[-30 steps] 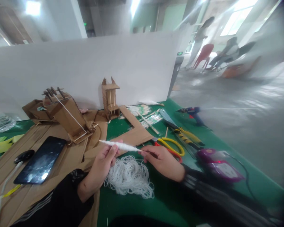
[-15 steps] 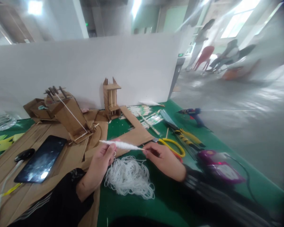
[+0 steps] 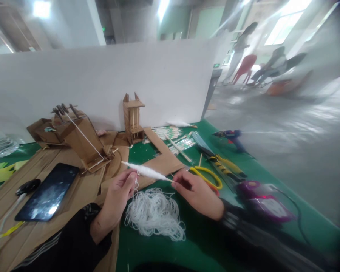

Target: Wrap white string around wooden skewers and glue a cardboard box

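Observation:
A thin wooden stick wound with white string (image 3: 150, 172) is held level above the table, slightly tilted down to the right. My right hand (image 3: 197, 192) pinches its bare right end between thumb and fingers. Closed on the white string (image 3: 136, 183), my left hand (image 3: 121, 192) is right beside the wound part; whether it also touches the stick I cannot tell. From the left fingers the strand hangs toward a loose heap of white string (image 3: 155, 213) on the green table, below both hands.
Left lie cardboard sheets (image 3: 82, 204), a phone (image 3: 49, 190) and a cardboard model (image 3: 83, 139). Another cardboard model (image 3: 133, 119) stands by the white partition (image 3: 102, 83). Right are yellow-handled scissors (image 3: 206, 174), pliers (image 3: 228, 166), a glue gun (image 3: 231, 138) and a purple device (image 3: 263, 204).
The stick's left end has risen, tilting it more. My left fingers have come off the wound part and now pinch the strand beside it. My right hand stays almost in place.

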`<act>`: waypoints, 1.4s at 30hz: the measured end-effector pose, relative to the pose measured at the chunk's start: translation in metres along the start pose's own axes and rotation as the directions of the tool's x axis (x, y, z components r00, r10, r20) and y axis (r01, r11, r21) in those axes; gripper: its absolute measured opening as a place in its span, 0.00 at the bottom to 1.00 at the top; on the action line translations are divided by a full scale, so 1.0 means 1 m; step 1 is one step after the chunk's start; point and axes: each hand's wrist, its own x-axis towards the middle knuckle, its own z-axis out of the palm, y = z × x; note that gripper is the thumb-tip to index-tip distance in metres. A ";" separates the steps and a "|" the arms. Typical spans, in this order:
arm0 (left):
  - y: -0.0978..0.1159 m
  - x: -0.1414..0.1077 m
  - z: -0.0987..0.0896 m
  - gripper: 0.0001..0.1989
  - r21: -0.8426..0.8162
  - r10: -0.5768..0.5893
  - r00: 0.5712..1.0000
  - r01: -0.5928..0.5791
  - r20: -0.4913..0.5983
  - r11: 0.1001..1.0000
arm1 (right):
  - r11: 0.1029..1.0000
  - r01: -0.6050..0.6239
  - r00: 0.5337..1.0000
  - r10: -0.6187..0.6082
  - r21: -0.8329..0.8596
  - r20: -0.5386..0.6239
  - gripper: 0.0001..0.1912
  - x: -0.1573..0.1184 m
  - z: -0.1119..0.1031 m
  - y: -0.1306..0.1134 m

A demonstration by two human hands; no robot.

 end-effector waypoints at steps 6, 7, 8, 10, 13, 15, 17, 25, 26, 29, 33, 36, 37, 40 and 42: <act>0.004 -0.001 0.004 0.15 -0.007 -0.018 1.000 0.018 -0.018 1.000 | 1.000 -0.008 1.000 0.008 0.009 -0.007 0.08 0.001 0.000 0.000; 0.004 -0.001 0.005 0.15 -0.012 -0.016 1.000 0.016 -0.020 1.000 | 1.000 -0.005 1.000 0.005 0.006 -0.009 0.08 0.001 0.000 0.000; 0.005 -0.001 0.005 0.15 -0.020 -0.013 1.000 0.012 -0.020 1.000 | 1.000 -0.001 1.000 0.001 0.002 -0.010 0.07 0.000 0.000 0.000; 0.004 -0.001 0.006 0.15 -0.035 0.000 1.000 0.000 -0.019 0.999 | 1.000 0.012 1.000 -0.012 -0.010 -0.008 0.07 0.000 0.000 -0.001; 0.003 -0.001 0.005 0.15 -0.014 0.012 1.000 -0.012 -0.011 1.000 | 1.000 0.018 1.000 -0.019 -0.025 -0.016 0.06 0.000 0.000 -0.001; 0.003 -0.001 0.005 0.15 -0.002 0.014 1.000 -0.014 -0.011 1.000 | 1.000 0.018 1.000 -0.018 -0.023 -0.024 0.07 0.000 0.000 -0.002; 0.004 -0.002 0.006 0.16 -0.025 0.004 1.000 -0.005 -0.016 1.000 | 1.000 0.016 1.000 -0.017 -0.013 -0.021 0.07 -0.001 -0.001 -0.002; 0.002 0.002 0.004 0.17 -0.085 -0.039 0.999 0.038 -0.014 0.996 | 0.988 0.153 0.987 -0.152 -0.012 0.058 0.16 0.002 -0.004 0.002; 0.000 0.004 0.003 0.16 -0.093 -0.040 0.999 0.039 -0.009 0.995 | 0.989 0.149 0.987 -0.148 -0.017 0.061 0.15 0.002 -0.004 0.002; -0.004 0.005 0.000 0.13 -0.124 -0.044 0.999 0.044 0.001 0.991 | 0.994 0.107 0.993 -0.106 -0.019 0.044 0.13 0.003 -0.004 0.001; -0.004 0.004 0.000 0.12 -0.149 -0.027 1.000 0.028 0.007 0.988 | 1.000 0.027 0.999 -0.027 0.008 0.044 0.10 0.002 -0.003 0.000; -0.002 0.002 0.001 0.10 -0.141 -0.001 1.000 0.005 0.030 0.990 | 1.000 0.015 0.999 -0.015 0.006 0.029 0.10 0.002 -0.002 0.000; -0.002 0.002 0.001 0.10 -0.137 0.000 1.000 0.004 0.030 0.991 | 1.000 0.017 1.000 -0.017 -0.001 0.013 0.10 0.002 -0.002 0.000; -0.003 0.002 0.001 0.11 -0.132 -0.018 1.000 0.018 0.000 0.991 | 0.999 0.025 0.999 -0.026 -0.023 -0.041 0.10 0.001 -0.001 0.001; -0.005 0.002 0.001 0.13 -0.127 -0.039 0.999 0.036 -0.019 0.991 | 0.999 0.032 0.997 -0.034 -0.029 -0.070 0.10 0.001 -0.001 0.002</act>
